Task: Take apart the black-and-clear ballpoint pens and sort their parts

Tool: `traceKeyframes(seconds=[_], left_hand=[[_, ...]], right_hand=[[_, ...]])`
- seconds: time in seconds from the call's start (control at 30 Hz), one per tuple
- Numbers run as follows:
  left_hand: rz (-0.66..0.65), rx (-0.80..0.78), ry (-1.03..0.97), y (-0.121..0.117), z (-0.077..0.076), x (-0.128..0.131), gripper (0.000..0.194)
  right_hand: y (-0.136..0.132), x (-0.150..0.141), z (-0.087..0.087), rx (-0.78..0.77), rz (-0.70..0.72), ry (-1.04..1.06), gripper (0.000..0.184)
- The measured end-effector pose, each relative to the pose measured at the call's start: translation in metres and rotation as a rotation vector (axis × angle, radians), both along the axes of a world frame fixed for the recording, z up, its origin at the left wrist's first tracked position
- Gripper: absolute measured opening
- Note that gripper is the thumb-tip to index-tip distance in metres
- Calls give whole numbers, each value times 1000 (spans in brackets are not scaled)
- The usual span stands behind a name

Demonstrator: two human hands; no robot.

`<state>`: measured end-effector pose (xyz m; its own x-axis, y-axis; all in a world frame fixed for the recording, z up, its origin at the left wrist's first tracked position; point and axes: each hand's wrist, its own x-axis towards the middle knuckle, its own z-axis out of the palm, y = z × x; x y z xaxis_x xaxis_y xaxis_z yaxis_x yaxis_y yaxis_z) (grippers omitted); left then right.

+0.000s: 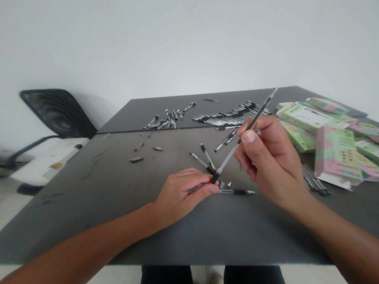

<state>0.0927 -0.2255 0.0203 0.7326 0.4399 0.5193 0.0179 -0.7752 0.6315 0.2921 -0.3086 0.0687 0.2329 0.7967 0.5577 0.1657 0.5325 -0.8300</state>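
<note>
My right hand is closed in a pinch on a slim pen refill, dark in its upper part and pale below. The refill slants, with its pointed tip up to the right and its lower end at a short black pen part. My left hand grips that black part between thumb and fingers; the rest of it is hidden. I cannot tell whether the refill is inside it or just touching it. Just beyond my left fingers lie two clear pen pieces with black ends. A pen with a black grip rests under the refill.
Farther back on the dark table are a loose heap of pen parts and a long row of pens. Green and pink boxes pile up at the right, beside more pens. A black-backed chair stands left.
</note>
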Motion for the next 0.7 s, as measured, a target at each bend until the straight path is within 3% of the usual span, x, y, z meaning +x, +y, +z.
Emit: traceKeyframes(seconds=[0.27, 0.33, 0.5, 0.6, 0.7], left_hand=[[73, -19, -37, -1, 4, -1, 12], [90, -30, -35, -2, 5, -2, 14], [115, -62, -35, -1, 3, -1, 19], [133, -65, -40, 1, 0, -1, 20], [144, -68, -38, 3, -2, -1, 21]], right_hand=[[-1, 11, 6, -49, 20, -361, 29], [2, 20, 12, -34, -54, -356, 37], [11, 64, 25, 7, -414, -352, 33], [16, 98, 28, -185, -455, -584, 41], [22, 128, 23, -489, -317, -894, 38]])
